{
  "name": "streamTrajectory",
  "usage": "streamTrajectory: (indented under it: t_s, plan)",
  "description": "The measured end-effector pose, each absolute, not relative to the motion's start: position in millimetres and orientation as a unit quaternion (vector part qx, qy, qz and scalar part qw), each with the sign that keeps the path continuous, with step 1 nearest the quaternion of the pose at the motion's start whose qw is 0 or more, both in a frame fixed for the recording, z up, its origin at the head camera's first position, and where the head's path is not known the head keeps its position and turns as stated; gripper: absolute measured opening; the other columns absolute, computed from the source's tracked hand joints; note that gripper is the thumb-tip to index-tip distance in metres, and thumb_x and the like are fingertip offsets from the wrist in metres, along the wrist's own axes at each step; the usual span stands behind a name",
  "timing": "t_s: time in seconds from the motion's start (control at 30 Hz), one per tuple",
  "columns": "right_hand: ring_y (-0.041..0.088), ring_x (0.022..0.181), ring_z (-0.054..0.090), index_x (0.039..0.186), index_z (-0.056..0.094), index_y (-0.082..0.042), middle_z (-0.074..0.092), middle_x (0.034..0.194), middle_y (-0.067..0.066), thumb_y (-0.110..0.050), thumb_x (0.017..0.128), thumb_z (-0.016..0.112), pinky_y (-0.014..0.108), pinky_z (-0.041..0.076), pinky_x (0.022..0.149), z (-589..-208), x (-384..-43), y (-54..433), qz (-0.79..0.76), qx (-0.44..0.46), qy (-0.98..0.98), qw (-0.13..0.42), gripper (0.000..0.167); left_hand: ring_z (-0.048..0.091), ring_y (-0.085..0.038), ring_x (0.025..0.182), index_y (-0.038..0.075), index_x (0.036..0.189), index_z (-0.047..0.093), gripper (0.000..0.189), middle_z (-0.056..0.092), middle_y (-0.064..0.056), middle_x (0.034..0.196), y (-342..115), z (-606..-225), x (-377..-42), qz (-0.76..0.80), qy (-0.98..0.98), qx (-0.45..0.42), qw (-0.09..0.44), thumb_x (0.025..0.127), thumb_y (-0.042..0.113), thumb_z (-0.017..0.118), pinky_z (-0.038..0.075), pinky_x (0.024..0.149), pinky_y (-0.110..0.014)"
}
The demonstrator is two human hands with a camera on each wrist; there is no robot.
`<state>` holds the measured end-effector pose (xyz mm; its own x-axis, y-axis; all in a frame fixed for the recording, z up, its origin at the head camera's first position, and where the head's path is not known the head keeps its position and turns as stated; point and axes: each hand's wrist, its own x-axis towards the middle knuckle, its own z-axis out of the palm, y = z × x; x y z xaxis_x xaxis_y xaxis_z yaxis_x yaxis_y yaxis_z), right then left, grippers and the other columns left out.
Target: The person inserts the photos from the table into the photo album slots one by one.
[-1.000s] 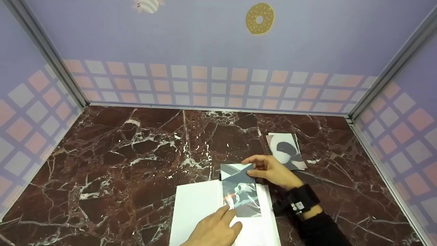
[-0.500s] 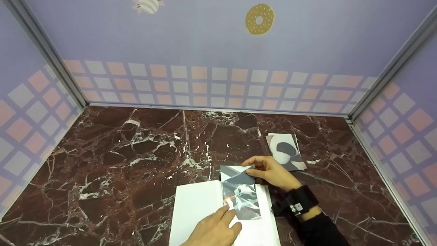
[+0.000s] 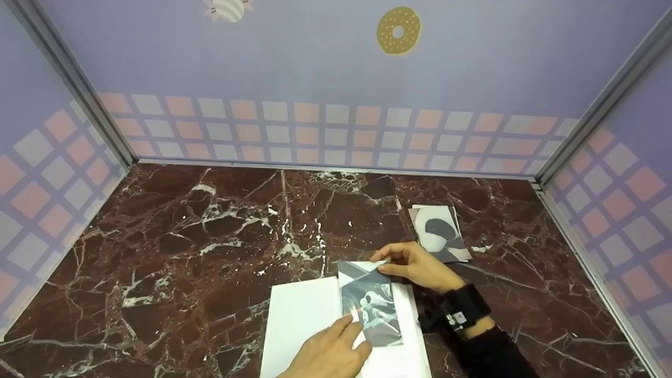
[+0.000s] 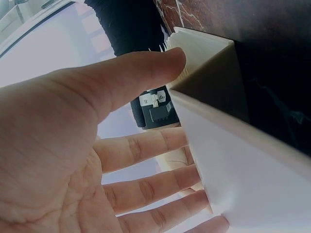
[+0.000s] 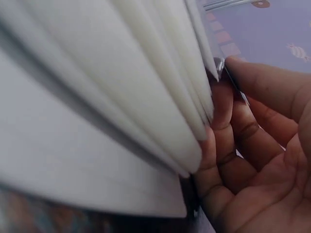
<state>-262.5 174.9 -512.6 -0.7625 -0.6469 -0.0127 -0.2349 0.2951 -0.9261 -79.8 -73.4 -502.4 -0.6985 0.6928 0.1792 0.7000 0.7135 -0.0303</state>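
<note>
An open photo album (image 3: 299,315) with white pages lies at the front middle of the table. On its right page, a grey and white picture card (image 3: 362,270) sits mostly under a glossy clear pocket, its upper end sticking out past the album's top edge. My right hand (image 3: 422,268) pinches that end at the card's upper right corner between thumb and fingers. My left hand (image 3: 331,349) rests on the album near the inner fold, fingertips at the card's left side. In the left wrist view its fingers (image 4: 150,191) are fairly straight along the page edge.
A small stack of picture cards (image 3: 438,231) lies beyond my right hand, a grey and white print on top. Patterned purple panels (image 3: 336,63) border the dark red marbled table (image 3: 210,236) at the back and both sides.
My right hand has pushed the card a little toward me, deeper into the clear pocket, so less of it sticks out. The left hand has stayed in place.
</note>
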Motion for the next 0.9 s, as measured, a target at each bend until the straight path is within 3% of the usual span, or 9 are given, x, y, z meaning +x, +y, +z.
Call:
streamTrajectory:
  t_s: [0.1, 0.3, 0.53, 0.67, 0.9]
  plan:
    - [0.003, 0.076, 0.061, 0.116, 0.079, -0.011, 0.075, 0.097, 0.003, -0.017, 0.101, 0.074, 0.016, 0.049, 0.067, -513.1, -262.4, 174.6, -0.519, -0.291, 0.780, 0.196, 0.016, 0.069, -0.029, 0.120, 0.021, 0.114, 0.079, 0.062, 0.070, -0.009, 0.125, -74.0, -508.3, -81.7, -0.028, -0.921, -0.376, 0.099, 0.103, 0.073, 0.046, 0.066, 0.080, -0.037]
    - [0.006, 0.087, 0.068, 0.111, 0.080, -0.012, 0.078, 0.103, 0.008, -0.019, 0.099, 0.078, 0.020, 0.057, 0.080, -509.6, -262.4, 172.7, -0.512, -0.303, 0.778, 0.201, 0.014, 0.070, -0.027, 0.118, 0.021, 0.110, 0.080, 0.044, 0.072, -0.007, 0.123, -72.3, -484.6, -76.8, -0.012, -0.917, -0.376, 0.133, 0.102, 0.059, 0.059, 0.065, 0.081, -0.032]
    - [0.004, 0.082, 0.066, 0.110, 0.081, -0.011, 0.079, 0.100, 0.011, -0.016, 0.099, 0.077, 0.017, 0.055, 0.075, -508.4, -262.3, 173.5, -0.512, -0.299, 0.779, 0.201, 0.013, 0.070, -0.025, 0.120, 0.022, 0.111, 0.081, 0.033, 0.073, -0.005, 0.123, -71.5, -469.3, -73.3, 0.003, -0.919, -0.375, 0.126, 0.101, 0.049, 0.064, 0.065, 0.083, -0.030]
    - [0.003, 0.079, 0.066, 0.110, 0.081, -0.011, 0.080, 0.101, 0.010, -0.016, 0.099, 0.077, 0.017, 0.053, 0.071, -509.5, -261.2, 174.5, -0.511, -0.297, 0.778, 0.212, 0.013, 0.070, -0.025, 0.120, 0.022, 0.112, 0.081, 0.043, 0.073, -0.005, 0.125, -72.4, -470.0, -72.5, -0.004, -0.920, -0.377, 0.113, 0.102, 0.058, 0.061, 0.065, 0.084, -0.030]
    - [0.003, 0.080, 0.065, 0.110, 0.082, -0.011, 0.081, 0.103, 0.009, -0.016, 0.099, 0.076, 0.017, 0.053, 0.071, -511.2, -259.8, 172.9, -0.508, -0.301, 0.775, 0.224, 0.013, 0.071, -0.027, 0.115, 0.020, 0.107, 0.081, 0.042, 0.074, -0.008, 0.122, -72.7, -479.3, -74.8, -0.027, -0.917, -0.381, 0.114, 0.102, 0.056, 0.061, 0.066, 0.077, -0.033]
